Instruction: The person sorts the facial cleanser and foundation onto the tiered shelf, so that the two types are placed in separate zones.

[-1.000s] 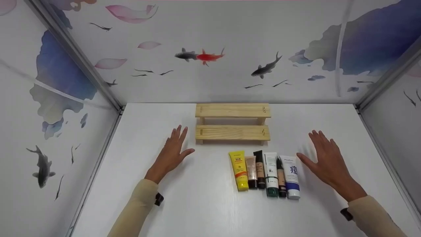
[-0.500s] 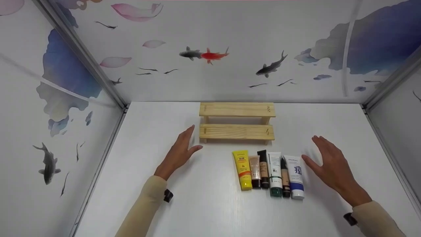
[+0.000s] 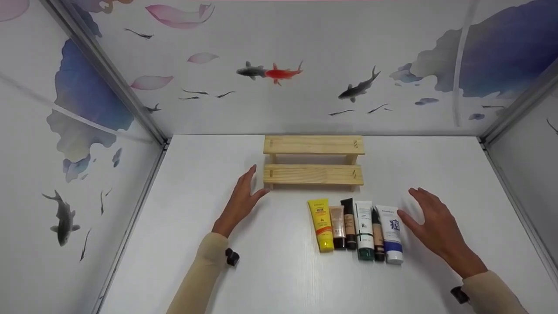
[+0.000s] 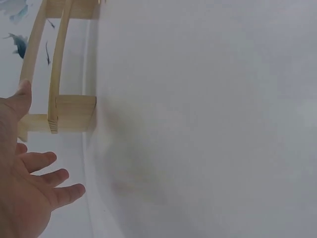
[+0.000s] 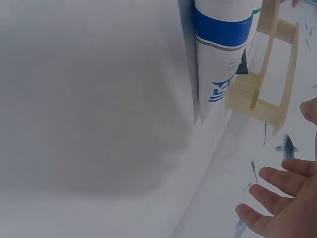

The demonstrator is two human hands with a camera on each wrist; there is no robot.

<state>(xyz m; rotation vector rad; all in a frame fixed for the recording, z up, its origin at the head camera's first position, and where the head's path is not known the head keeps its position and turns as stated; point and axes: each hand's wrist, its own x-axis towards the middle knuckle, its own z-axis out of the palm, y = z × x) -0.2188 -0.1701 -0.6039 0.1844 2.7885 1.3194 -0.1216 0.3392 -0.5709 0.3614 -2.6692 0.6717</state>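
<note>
A two-step wooden rack (image 3: 313, 174) stands at the back of the white table. Just left of its lower step is my left hand (image 3: 239, 198), fingers extended and thumb toward the rack, holding nothing. In front of the rack several tubes lie side by side: a yellow tube (image 3: 321, 224), a small beige tube (image 3: 338, 222), a black-capped foundation tube (image 3: 348, 224), a white tube with a green cap (image 3: 364, 229), a slim concealer tube (image 3: 378, 237) and a white tube with a blue band (image 3: 390, 233). My right hand (image 3: 436, 222) hovers beside that last tube, fingers relaxed and holding nothing.
White panels printed with fish and petals enclose the table (image 3: 279, 279) at the back and both sides. Metal corner posts (image 3: 104, 74) rise at the back corners. Each sleeve carries a small black wrist device (image 3: 232, 257).
My left hand has shifted right, nearer to the rack, and turned more edge-on. The right hand has lowered slightly toward me, its fingers drawing closer together. The tubes and rack stay put.
</note>
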